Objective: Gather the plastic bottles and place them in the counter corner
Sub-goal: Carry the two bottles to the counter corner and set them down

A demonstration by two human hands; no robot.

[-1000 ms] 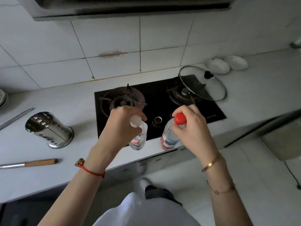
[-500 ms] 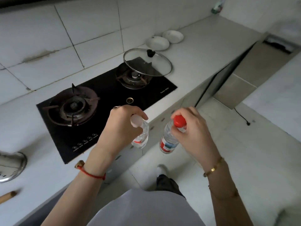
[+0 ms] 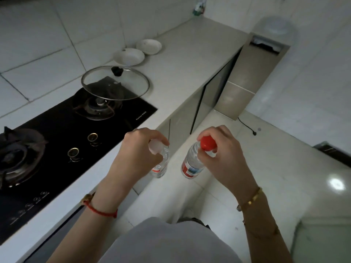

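Clear plastic shows in both hands: the left hand (image 3: 140,149) has its fingers (image 3: 162,142) clenched around the neck of a small bottle (image 3: 161,166) with a pale cap, and the right hand (image 3: 224,154) grips a red-capped bottle (image 3: 191,164) the same way. Both bottles hang off the front edge of the worktop (image 3: 190,59), above the floor (image 3: 275,168). On the worktop lie a black hob (image 3: 62,133), a glass lid (image 3: 115,83) and two white dishes (image 3: 139,52). The far corner holds only a blurred small object.
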